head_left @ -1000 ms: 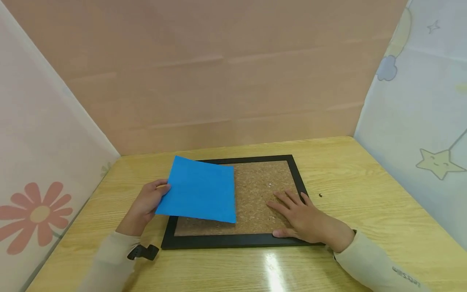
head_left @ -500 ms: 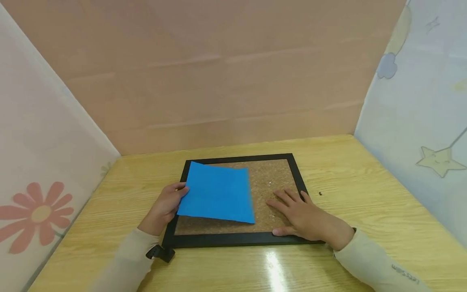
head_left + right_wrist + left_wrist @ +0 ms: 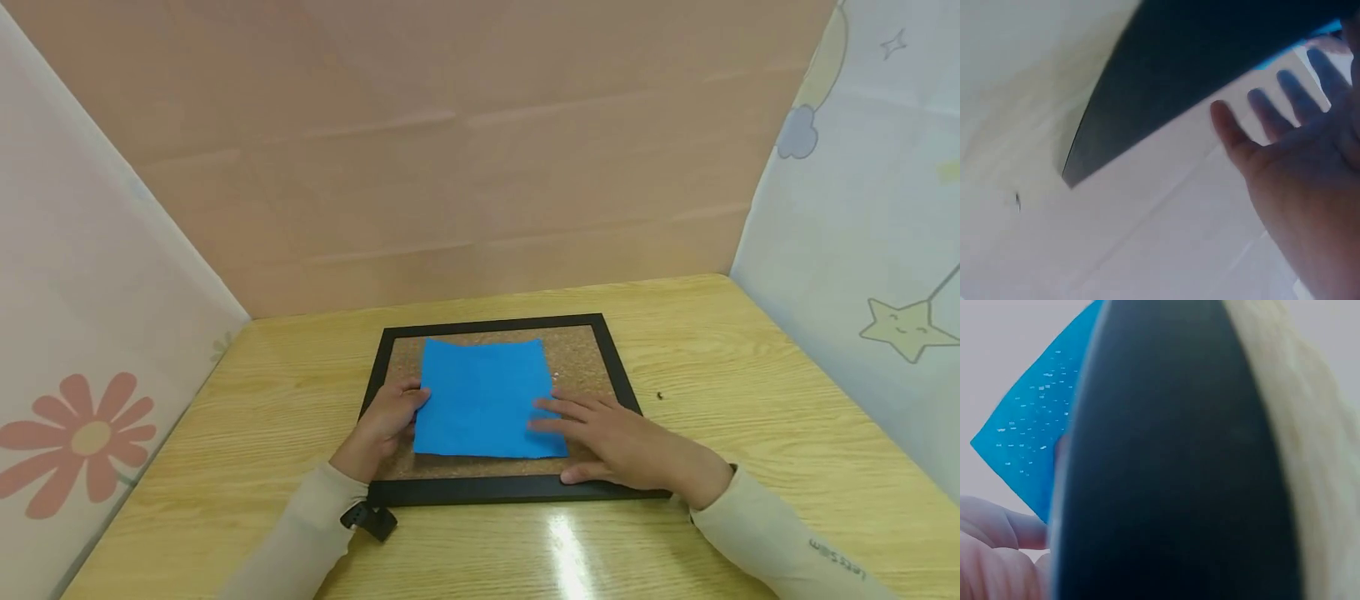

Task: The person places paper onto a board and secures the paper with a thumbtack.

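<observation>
A blue square sheet [image 3: 483, 400] is held a little above the cork board [image 3: 585, 346] with its black frame. My left hand [image 3: 384, 421] pinches the sheet's left edge, thumb on top. In the left wrist view the sheet [image 3: 1032, 419] shows small pale marks on one face; a large dark shape hides much of the left hand [image 3: 997, 565]. My right hand [image 3: 622, 442] has its fingers extended over the sheet's right edge; its thumb lies at the front frame bar. In the right wrist view, the spread fingers of the right hand [image 3: 1304, 162] appear beside a dark surface.
The board lies on a wooden table [image 3: 465, 554]. To its right is a tiny dark object [image 3: 659, 395]. A pinkish-brown backdrop [image 3: 480, 167] stands behind the table, with printed panels at left [image 3: 90, 250] and right [image 3: 862, 233].
The left hand has carried the blue sheet rightward over the board, toward the middle. The right hand's fingers have lifted from the cork and now lie over the sheet's right edge.
</observation>
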Tool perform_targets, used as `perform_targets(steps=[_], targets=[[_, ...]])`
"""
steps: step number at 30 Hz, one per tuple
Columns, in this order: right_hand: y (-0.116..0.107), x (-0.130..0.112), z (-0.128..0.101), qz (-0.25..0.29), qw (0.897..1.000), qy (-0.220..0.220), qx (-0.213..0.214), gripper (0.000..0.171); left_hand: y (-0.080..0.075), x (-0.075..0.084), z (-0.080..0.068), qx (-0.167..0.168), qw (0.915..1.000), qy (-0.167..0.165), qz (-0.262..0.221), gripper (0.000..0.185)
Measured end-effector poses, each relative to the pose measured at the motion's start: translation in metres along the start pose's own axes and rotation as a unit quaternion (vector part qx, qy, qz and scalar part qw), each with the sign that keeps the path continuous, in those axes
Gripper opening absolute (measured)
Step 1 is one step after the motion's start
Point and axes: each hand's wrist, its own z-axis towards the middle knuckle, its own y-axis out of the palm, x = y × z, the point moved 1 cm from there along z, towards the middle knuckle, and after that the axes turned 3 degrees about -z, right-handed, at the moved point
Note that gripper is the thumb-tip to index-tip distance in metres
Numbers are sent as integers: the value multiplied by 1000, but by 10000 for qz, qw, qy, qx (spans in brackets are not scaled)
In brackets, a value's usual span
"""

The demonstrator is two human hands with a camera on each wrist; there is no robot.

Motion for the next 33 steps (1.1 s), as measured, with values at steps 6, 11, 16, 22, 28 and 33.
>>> perform_targets(steps=[6,11,16,22,28,33], targets=[[-4,-1,1,119,9989,-361,-260,51,2,-3,2,-74,9999,-21,-155,42],[-7,-2,1,270,9984,-177,-472,52,2,-5,4,-201,9993,-55,-299,42],[-12,-3,3,314,9994,-70,-147,54,3,-7,5,-401,9978,-162,-509,43],[-14,-4,3,353,9988,30,-332,50,7,-7,6,-596,9953,-199,-741,42],[-16,-4,-2,749,9926,355,-885,53,6,-6,6,-666,9948,-277,-722,43],[-17,-5,-4,1058,9867,504,-1129,56,-7,4,-1,-268,9988,45,414,47]])
